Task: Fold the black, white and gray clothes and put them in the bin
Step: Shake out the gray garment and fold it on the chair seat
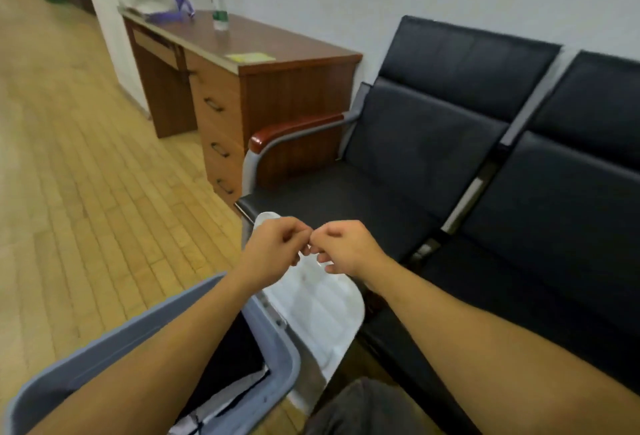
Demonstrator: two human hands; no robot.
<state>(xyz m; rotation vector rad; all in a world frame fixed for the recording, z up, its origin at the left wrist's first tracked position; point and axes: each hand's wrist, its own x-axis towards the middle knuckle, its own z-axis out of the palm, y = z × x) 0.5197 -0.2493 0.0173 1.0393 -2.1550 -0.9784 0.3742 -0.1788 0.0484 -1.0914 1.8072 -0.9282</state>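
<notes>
My left hand [277,247] and my right hand [346,247] are held together in the middle of the view, fingers curled, fingertips touching. I see nothing gripped between them. Below my left forearm stands a blue-gray bin [280,344]. Inside it lie a black garment [235,362] and a white garment [239,396] with dark trim. The bin's white lid [322,317] hangs open on the right side, under my hands. Dark gray fabric [363,407] shows at the bottom edge; whether it is a garment or my leg is unclear.
A black padded bench [398,164] with a wooden armrest [294,130] fills the right side. A brown desk [277,88] with drawers stands behind it, bearing a plastic bottle [219,2] and a yellow note [251,56]. Wooden floor [86,175] stretches left.
</notes>
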